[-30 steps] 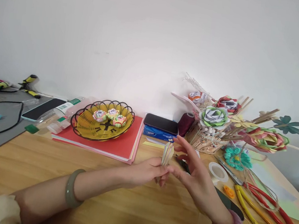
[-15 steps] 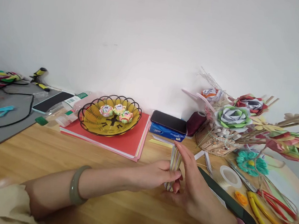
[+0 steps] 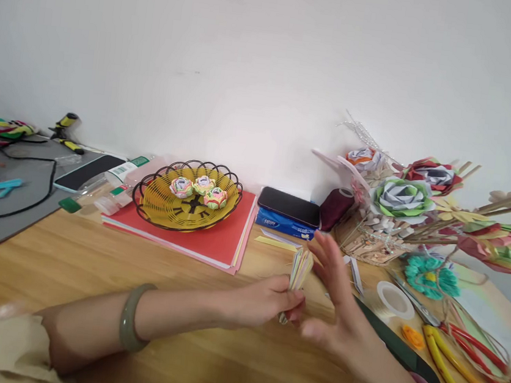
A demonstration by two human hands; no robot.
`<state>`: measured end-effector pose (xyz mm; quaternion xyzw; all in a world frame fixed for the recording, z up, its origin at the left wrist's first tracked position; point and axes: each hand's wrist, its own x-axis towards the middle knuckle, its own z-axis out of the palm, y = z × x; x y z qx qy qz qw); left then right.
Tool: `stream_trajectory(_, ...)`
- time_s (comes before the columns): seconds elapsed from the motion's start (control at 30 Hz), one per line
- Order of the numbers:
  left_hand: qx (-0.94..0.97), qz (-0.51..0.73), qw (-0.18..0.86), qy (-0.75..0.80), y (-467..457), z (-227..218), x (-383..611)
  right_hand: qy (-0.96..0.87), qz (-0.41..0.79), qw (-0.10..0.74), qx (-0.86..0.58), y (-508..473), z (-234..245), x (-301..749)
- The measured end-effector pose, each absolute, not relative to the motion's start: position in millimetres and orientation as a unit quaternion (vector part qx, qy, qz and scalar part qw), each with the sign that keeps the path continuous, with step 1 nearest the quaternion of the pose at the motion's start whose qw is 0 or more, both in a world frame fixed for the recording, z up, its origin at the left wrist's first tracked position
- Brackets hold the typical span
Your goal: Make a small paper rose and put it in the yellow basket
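Note:
My left hand (image 3: 261,300) is pinched on the lower end of a small stack of coloured paper strips (image 3: 299,271), which stands upright above the wooden table (image 3: 89,271). My right hand (image 3: 338,311) is just right of the stack with its fingers stretched out and slightly blurred, holding nothing. A green bangle sits on my left wrist and a pink one on my right.
A yellow wire basket (image 3: 188,196) with three paper roses rests on red paper sheets (image 3: 213,242). Behind are a phone on a blue tissue pack (image 3: 287,213), paper flowers in a holder (image 3: 402,202), a tape roll (image 3: 394,301), a dark ruler (image 3: 397,349) and red and yellow tubes (image 3: 469,376).
My right hand has come off the paper stack and spread open to its right. The stack's top has fanned out a little. My left hand has kept its hold.

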<state>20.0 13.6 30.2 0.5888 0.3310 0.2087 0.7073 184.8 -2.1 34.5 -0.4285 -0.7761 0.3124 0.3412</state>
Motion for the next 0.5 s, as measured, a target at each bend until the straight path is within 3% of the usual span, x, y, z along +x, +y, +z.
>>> stream_trajectory(0.1,0.614,0.195,0.698,0.313,12.3,33.7,20.1,-0.717,0.348,0.396,-0.457,1.6,33.8,188.6)
stream_trajectory(0.33,0.572,0.184,0.749,0.28,8.9,34.2,24.0,-0.757,0.345,0.321,-0.453,-7.5,44.6,182.8)
stream_trajectory(0.5,0.566,0.222,0.742,0.283,11.0,34.0,20.5,-0.832,0.243,0.276,-0.416,-13.4,42.4,179.6)
